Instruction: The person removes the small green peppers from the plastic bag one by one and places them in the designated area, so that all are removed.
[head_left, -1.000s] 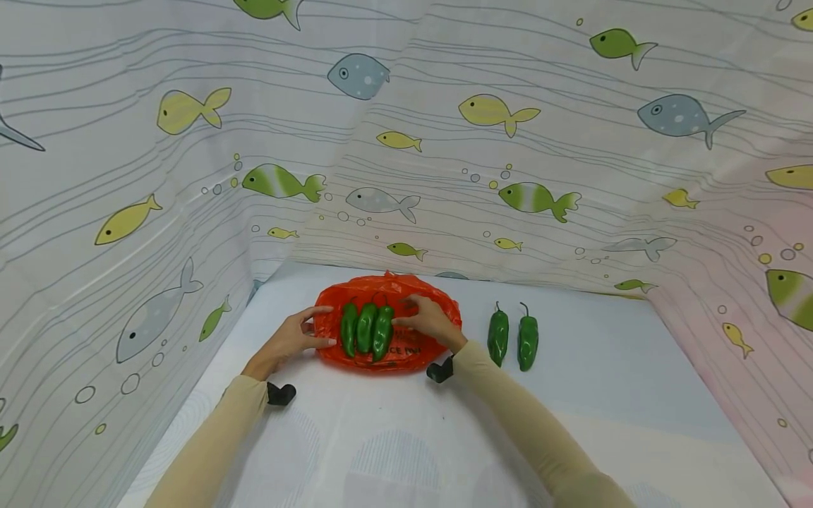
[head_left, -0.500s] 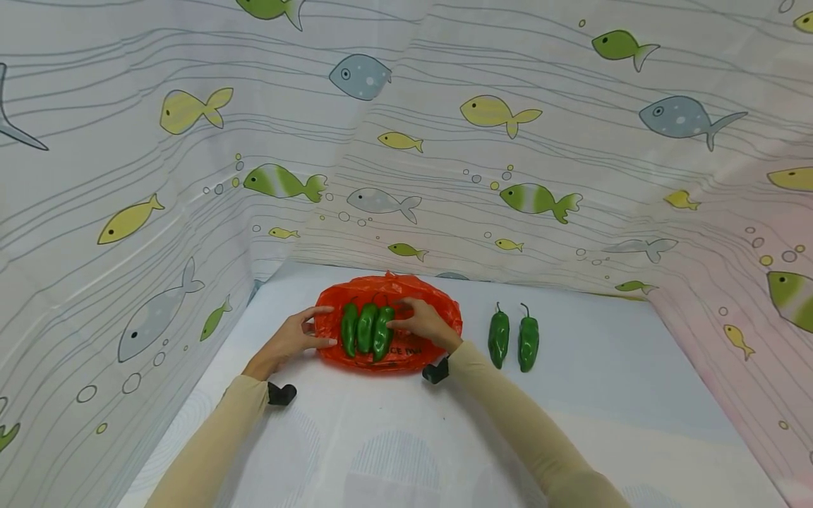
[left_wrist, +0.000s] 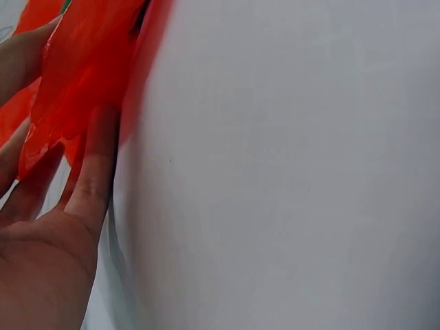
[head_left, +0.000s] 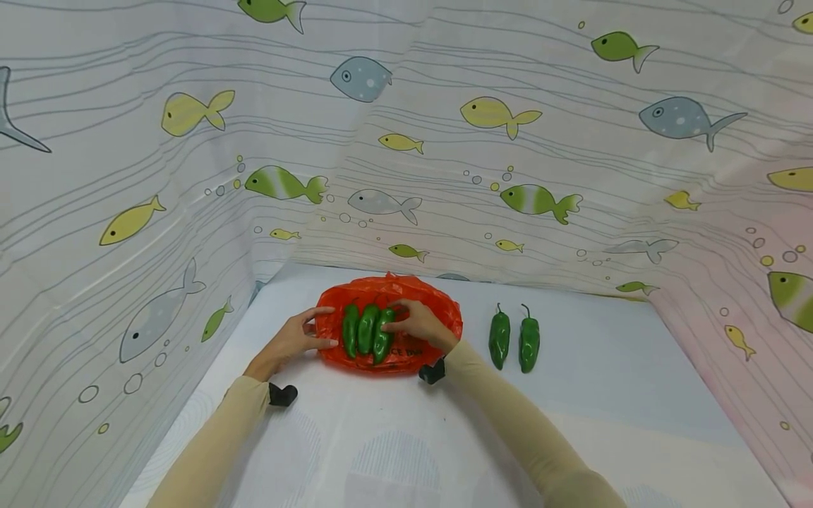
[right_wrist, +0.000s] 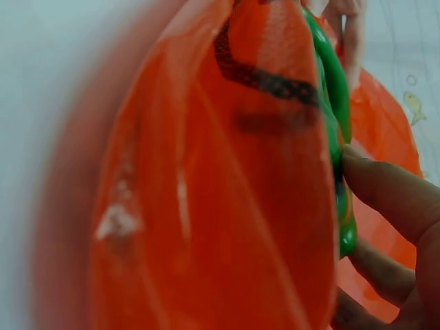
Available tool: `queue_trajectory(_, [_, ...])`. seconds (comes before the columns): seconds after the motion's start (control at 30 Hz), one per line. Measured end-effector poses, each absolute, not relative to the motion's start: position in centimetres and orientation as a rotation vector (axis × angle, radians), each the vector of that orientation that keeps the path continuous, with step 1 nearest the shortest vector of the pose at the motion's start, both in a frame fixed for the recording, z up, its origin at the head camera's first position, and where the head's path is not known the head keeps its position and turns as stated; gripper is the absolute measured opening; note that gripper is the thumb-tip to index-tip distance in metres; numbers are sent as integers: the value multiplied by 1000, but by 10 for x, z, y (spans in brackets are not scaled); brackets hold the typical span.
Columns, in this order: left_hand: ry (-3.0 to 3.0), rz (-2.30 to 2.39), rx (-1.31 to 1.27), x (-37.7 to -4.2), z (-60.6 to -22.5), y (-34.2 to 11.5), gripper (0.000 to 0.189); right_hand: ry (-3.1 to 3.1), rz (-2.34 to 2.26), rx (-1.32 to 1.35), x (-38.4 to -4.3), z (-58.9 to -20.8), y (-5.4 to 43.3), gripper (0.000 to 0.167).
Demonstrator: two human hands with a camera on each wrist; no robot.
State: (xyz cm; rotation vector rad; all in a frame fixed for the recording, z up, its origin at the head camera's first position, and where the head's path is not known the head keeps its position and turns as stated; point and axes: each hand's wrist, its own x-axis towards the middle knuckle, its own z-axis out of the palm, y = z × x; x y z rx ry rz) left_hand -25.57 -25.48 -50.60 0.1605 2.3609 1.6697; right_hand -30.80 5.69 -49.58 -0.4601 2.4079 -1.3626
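Observation:
Three green peppers (head_left: 366, 329) lie side by side in an open red plastic bag (head_left: 329, 358) with black lettering. At the bag's left edge is my left hand (head_left: 293, 341), thumb and forefinger spread apart. The left wrist view has its fingers against the red film (left_wrist: 82, 75), which partly covers some of them. My right hand (head_left: 424, 323) reaches over the bag's right side and pinches the rightmost pepper (head_left: 382, 346). In the right wrist view the thumb presses a green pepper (right_wrist: 335, 89); part of the peppers is hidden behind the bag's red wall (right_wrist: 227, 206).
Two more green peppers, one (head_left: 500, 340) beside the other (head_left: 529, 343), lie on the white table (head_left: 591, 367) right of the bag. Fish-patterned sheets (head_left: 438, 169) rise at the back and both sides. A black piece (head_left: 281, 394) sits at each wrist.
My right hand has shifted slightly left, its fingers now further over the rightmost pepper. My left hand and the two loose peppers stay where they were.

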Motion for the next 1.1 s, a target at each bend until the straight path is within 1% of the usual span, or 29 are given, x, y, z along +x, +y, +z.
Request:
queue_trajectory(0.5, [2376, 1646, 135, -255, -503, -253, 80, 2313, -1466, -356, -302, -495, 52, 52])
queue_trajectory(0.8, [2367, 1652, 117, -254, -501, -251, 79, 2423, -1350, -389, -297, -493, 43, 59])
queue_trajectory(1.0, [2354, 1656, 117, -254, -501, -251, 80, 2409, -1388, -383, -297, -493, 41, 54])
queue_trajectory(1.1, [2357, 1653, 127, -254, -502, -253, 81, 2390, -1436, -374, -296, -491, 41, 55])
